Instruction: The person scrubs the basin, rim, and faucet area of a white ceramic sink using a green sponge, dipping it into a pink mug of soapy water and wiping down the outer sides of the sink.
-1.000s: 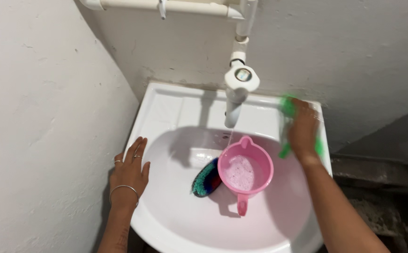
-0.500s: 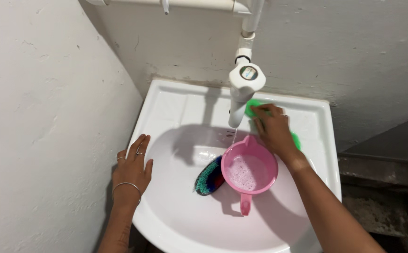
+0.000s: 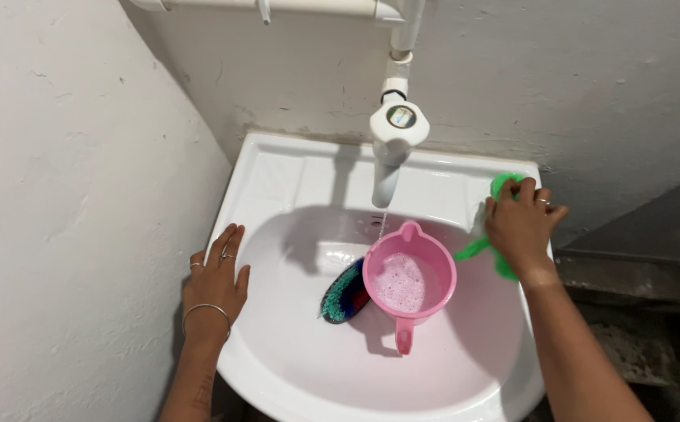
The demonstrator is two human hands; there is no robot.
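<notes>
On the sink rim [image 3: 273,168], green scrubber [image 3: 502,187] upright-slanted

Bare forearms, no sleeves. Left hand [image 3: 216,285] nearest the sink's [image 3: 277,168] left rim wears two finger rings and a thin silver bangle; right hand [image 3: 521,227] wears one ring.

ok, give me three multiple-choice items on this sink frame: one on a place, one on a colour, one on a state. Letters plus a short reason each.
1. Where does the left hand rest?
A. on the sink's left rim
B. on the tap
C. inside the jug

2. What colour is the scrubbing cloth under the right hand?
A. yellow
B. green
C. white

3. What state is the pink jug in?
A. tipped on its side
B. upside down
C. upright, holding foamy water

Answers:
1. A: the palm lies flat on the white sink's left edge.
2. B: green shows above and below the fingers.
3. C: it stands in the basin under the tap, bubbles inside, beside a brush.
</notes>
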